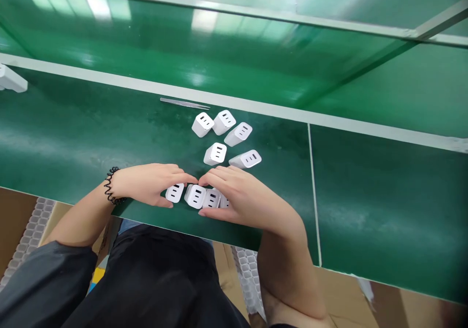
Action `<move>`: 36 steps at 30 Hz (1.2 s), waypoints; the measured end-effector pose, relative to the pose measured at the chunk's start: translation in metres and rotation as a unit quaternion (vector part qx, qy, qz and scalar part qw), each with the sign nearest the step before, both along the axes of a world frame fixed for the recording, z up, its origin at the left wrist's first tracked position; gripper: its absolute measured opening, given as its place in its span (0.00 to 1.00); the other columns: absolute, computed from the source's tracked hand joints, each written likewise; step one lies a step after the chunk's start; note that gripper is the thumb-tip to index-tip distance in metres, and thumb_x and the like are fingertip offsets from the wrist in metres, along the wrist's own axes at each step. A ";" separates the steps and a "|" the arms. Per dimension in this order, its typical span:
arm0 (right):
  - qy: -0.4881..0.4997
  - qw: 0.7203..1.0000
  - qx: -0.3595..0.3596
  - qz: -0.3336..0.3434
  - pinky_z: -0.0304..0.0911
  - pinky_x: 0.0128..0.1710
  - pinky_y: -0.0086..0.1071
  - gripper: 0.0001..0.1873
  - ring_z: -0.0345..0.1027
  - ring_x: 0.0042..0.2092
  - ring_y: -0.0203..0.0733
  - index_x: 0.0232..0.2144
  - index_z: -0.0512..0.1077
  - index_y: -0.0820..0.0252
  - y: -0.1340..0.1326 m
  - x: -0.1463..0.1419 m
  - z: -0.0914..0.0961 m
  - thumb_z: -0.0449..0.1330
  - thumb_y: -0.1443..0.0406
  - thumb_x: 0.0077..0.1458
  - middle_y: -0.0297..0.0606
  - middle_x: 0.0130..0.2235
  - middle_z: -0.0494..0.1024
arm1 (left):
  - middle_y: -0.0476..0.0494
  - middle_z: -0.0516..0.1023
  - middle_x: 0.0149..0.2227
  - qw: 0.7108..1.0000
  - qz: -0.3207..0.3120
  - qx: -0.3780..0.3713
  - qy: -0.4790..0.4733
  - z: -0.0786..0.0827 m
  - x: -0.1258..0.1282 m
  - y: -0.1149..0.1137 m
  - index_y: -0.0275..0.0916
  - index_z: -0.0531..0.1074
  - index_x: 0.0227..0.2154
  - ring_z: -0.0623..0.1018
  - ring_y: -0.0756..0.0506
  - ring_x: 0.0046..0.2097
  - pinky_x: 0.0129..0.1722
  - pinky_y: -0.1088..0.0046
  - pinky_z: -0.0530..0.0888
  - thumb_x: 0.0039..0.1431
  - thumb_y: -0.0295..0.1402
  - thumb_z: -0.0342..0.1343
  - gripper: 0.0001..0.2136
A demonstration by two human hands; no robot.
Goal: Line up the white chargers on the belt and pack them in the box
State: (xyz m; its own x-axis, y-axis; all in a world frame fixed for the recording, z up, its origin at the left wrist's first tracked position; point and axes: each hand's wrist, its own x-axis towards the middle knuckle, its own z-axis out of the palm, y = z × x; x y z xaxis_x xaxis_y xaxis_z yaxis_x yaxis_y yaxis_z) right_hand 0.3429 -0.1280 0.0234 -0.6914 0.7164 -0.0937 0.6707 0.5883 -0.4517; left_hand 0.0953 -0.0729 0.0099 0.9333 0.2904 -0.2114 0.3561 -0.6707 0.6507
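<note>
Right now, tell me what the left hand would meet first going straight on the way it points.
Most likely the fingers of the right hand: the left hand points at them, just above a white charger in the picture. Depth is unclear; they may be touching.

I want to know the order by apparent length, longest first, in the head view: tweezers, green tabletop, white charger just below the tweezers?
1. Green tabletop
2. Tweezers, long but thin
3. White charger, clearly shortest

Tweezers (179, 103) behind the central chargers (215, 154) on the table (91, 123)
</note>
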 end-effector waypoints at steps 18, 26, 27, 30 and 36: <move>-0.105 0.988 -0.097 -0.058 0.66 0.31 0.34 0.17 0.73 0.38 0.42 0.42 0.70 0.57 -0.011 0.022 0.007 0.68 0.60 0.51 0.34 0.39 0.76 | 0.38 0.78 0.48 0.989 0.023 0.087 -0.115 -0.024 0.035 -0.025 0.35 0.65 0.54 0.77 0.41 0.46 0.43 0.64 0.74 0.60 0.51 0.58 0.28; -0.101 0.993 -0.033 -0.041 0.64 0.31 0.34 0.10 0.71 0.38 0.43 0.40 0.71 0.60 -0.011 0.019 0.010 0.63 0.62 0.56 0.37 0.37 0.76 | 0.43 0.81 0.43 0.969 0.067 0.197 -0.136 -0.026 0.037 -0.025 0.37 0.69 0.47 0.80 0.45 0.42 0.34 0.72 0.74 0.65 0.46 0.52 0.18; -0.089 0.995 -0.009 -0.045 0.64 0.31 0.34 0.11 0.71 0.39 0.44 0.41 0.71 0.60 -0.011 0.020 0.010 0.64 0.63 0.55 0.37 0.38 0.76 | 0.43 0.81 0.43 0.963 0.077 0.212 -0.147 -0.026 0.037 -0.025 0.37 0.69 0.47 0.80 0.46 0.42 0.33 0.73 0.74 0.66 0.46 0.52 0.17; -0.040 0.996 0.057 -0.060 0.64 0.30 0.33 0.12 0.72 0.39 0.44 0.44 0.72 0.60 -0.011 0.022 0.013 0.62 0.63 0.56 0.38 0.40 0.77 | 0.45 0.82 0.42 0.938 0.107 0.259 -0.203 -0.025 0.036 -0.021 0.38 0.68 0.47 0.81 0.47 0.41 0.33 0.74 0.75 0.65 0.46 0.53 0.17; 0.038 0.982 0.172 -0.062 0.67 0.33 0.33 0.15 0.74 0.41 0.44 0.49 0.69 0.61 -0.008 0.021 0.015 0.59 0.62 0.61 0.43 0.45 0.79 | 0.44 0.82 0.43 0.890 0.127 0.323 -0.297 -0.022 0.032 -0.010 0.37 0.68 0.49 0.81 0.47 0.43 0.36 0.74 0.77 0.64 0.44 0.57 0.18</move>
State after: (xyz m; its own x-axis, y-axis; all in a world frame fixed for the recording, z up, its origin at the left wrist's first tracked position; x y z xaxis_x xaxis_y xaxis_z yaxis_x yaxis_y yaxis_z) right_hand 0.3643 -0.1363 0.0384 -0.5929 0.7753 0.2176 0.7185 0.6314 -0.2918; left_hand 0.1274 -0.0834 -0.0122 0.7115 0.3897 0.5848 0.2711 -0.9199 0.2832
